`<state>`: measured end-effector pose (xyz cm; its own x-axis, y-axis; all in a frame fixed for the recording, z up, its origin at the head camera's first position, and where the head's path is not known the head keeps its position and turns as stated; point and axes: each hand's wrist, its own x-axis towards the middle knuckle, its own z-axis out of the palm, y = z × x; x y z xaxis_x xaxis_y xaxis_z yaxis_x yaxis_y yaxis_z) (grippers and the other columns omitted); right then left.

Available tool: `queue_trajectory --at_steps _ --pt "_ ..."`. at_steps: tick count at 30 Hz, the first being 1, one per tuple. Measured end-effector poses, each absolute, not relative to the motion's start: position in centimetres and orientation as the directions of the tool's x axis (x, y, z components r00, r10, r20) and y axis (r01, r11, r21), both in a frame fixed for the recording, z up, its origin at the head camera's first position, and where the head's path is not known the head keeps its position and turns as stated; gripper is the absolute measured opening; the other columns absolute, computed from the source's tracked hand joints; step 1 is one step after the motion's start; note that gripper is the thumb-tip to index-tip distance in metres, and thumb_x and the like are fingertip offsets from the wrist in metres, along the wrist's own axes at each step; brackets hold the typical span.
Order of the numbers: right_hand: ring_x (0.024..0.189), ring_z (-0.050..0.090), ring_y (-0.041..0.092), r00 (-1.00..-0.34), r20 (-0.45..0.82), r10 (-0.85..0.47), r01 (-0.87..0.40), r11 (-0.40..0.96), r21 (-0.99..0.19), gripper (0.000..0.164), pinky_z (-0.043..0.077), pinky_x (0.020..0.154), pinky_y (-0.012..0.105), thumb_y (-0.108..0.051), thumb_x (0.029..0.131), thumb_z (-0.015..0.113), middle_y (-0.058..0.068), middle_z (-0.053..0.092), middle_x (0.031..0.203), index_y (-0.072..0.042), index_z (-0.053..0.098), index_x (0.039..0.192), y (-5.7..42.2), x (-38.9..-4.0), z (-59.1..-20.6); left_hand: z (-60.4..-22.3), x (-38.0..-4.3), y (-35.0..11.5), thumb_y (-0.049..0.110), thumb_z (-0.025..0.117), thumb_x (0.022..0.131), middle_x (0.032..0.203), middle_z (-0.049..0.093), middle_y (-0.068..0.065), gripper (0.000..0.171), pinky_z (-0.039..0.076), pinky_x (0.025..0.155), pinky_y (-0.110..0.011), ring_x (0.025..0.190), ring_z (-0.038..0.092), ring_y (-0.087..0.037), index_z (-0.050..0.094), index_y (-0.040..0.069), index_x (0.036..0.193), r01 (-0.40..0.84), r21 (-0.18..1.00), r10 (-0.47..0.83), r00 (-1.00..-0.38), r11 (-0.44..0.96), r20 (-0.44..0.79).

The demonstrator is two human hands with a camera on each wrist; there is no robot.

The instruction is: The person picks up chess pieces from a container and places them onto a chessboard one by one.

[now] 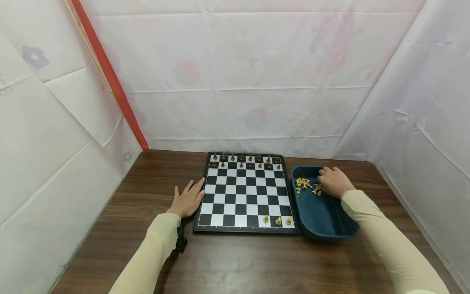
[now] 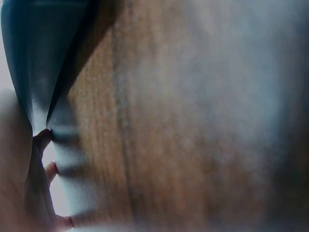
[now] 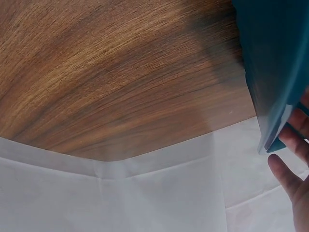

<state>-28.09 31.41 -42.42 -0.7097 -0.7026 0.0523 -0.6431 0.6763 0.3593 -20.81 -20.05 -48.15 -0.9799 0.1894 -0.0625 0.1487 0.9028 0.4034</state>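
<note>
My left hand (image 1: pixel 187 200) lies spread beside the chessboard (image 1: pixel 240 190), with its fingertips at the board's left edge. The left wrist view shows those fingertips (image 2: pixel 52 169) at the lower left, most of the hand cut off. Over the far right part of a blue tray (image 1: pixel 323 216) is my right hand (image 1: pixel 333 182). In the right wrist view its thumb (image 3: pixel 282 174) stands apart from the other fingers, which reach over the tray rim (image 3: pixel 285 116). No piece shows between them. Several pale yellow chess pieces (image 1: pixel 302 183) lie in the tray near those fingers.
Dark brown chess pieces (image 1: pixel 241 158) stand in two rows along the board's far side. Three pale pieces (image 1: pixel 278 221) stand at its near right corner. White sheeting (image 1: pixel 235 73) encloses the wooden table (image 1: pixel 242 265) at the back and sides.
</note>
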Motion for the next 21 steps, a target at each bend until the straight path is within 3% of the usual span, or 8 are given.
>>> queue_trajectory --at_steps 21 --pt "0.069 0.046 0.024 -0.695 0.086 -0.714 -0.643 0.670 0.370 0.011 0.034 0.056 0.036 -0.012 0.076 0.078 0.004 0.051 0.071 -0.012 0.069 0.071 31.5 -27.7 -41.4 -47.9 -20.6 -20.1 0.036 0.029 0.105 0.155 0.027 -0.009 0.054 -0.005 0.102 -0.071 0.142 0.017 -0.035 0.019 0.016 0.154 0.163 0.409 0.201 -0.978 0.898 -0.052"
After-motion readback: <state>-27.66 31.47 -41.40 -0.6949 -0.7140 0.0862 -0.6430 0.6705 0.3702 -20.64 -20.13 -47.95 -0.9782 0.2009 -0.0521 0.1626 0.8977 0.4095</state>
